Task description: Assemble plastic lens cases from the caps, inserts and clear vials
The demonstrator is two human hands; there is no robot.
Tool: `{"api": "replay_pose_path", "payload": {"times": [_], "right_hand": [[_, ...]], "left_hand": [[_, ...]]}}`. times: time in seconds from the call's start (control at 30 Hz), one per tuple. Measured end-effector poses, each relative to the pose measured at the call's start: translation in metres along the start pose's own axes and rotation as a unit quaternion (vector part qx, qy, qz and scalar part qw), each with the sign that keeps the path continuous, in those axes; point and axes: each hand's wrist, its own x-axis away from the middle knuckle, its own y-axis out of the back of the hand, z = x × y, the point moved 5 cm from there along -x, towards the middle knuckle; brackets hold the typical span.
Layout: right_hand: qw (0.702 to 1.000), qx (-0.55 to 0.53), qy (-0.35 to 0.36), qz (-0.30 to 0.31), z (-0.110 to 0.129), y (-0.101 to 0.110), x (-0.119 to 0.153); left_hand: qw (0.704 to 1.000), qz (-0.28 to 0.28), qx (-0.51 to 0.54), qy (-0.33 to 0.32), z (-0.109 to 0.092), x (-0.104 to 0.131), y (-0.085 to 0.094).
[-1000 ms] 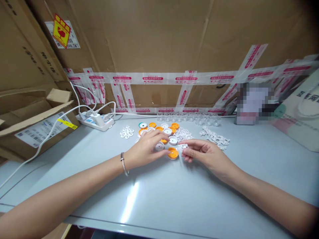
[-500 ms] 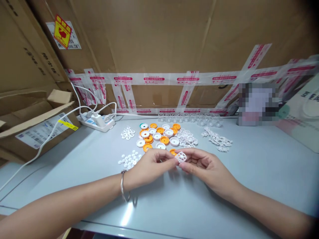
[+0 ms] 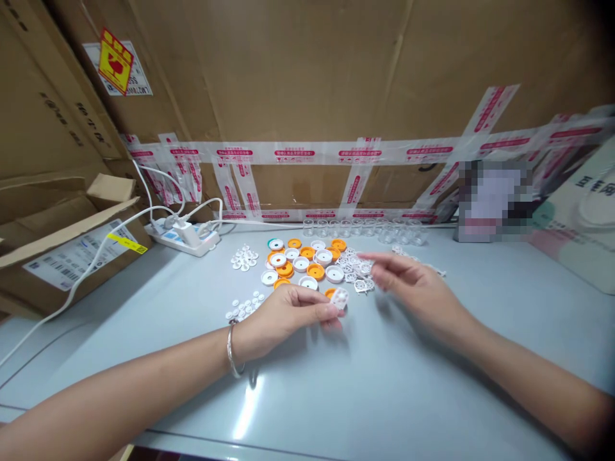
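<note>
Between the thumb and fingers of my left hand (image 3: pixel 293 310) is a small white openwork plastic piece (image 3: pixel 339 298), its cut-outs blurred. My right hand (image 3: pixel 408 282) is apart from it, fingers stretched toward a pile of white openwork plastic parts (image 3: pixel 360 285); nothing shows in its fingers, and I cannot tell whether they touch the pile. Left of that pile lie several round white caps (image 3: pixel 335 274) and orange caps (image 3: pixel 316 272), shallow like dishes. My left wrist partly covers a group of small white discs (image 3: pixel 243 308).
Small white stemmed parts (image 3: pixel 244 257) lie farther back on the grey table (image 3: pixel 336 384). Clear plastic cups (image 3: pixel 346 227) line the back by a large cardboard box (image 3: pixel 269 77). A power strip (image 3: pixel 185 240) with white cables and an open carton (image 3: pixel 72 250) stand left.
My right hand has let go of the white openwork piece and moved right and away from me, toward the pile. The left hand keeps the piece, slightly shifted left and tilted.
</note>
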Motion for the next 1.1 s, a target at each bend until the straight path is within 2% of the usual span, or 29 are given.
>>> {"api": "replay_pose_path", "payload": {"times": [0.07, 0.13, 0.23, 0.33, 0.43, 0.63, 0.93, 1.1], "right_hand": [[0.991, 0.083, 0.043, -0.096, -0.008, 0.027, -0.014], [0.976, 0.190, 0.077, -0.076, -0.017, 0.034, -0.025], [0.956, 0.266, 0.124, -0.014, -0.026, 0.024, -0.029], [0.949, 0.281, 0.140, 0.001, -0.029, 0.010, -0.026], [0.953, 0.277, 0.124, 0.004, -0.031, 0.004, -0.025], [0.959, 0.264, 0.105, 0.012, -0.035, 0.005, -0.026], [0.952, 0.289, 0.090, 0.040, -0.035, 0.001, -0.026], [0.950, 0.301, 0.081, 0.028, -0.031, 0.005, -0.025]], "left_hand": [[1.000, -0.026, 0.008, -0.013, 0.002, -0.003, 0.006], [0.998, -0.049, 0.019, -0.025, 0.003, -0.006, 0.012], [0.997, -0.069, 0.022, -0.031, 0.005, -0.009, 0.017], [0.997, -0.073, 0.012, -0.038, 0.004, -0.009, 0.018], [0.996, -0.076, -0.007, -0.037, 0.002, -0.009, 0.016], [0.996, -0.083, -0.023, -0.031, -0.002, -0.007, 0.012], [0.997, -0.071, -0.027, -0.029, 0.003, -0.007, 0.011], [0.997, -0.072, -0.022, -0.033, 0.003, -0.008, 0.009]]}}
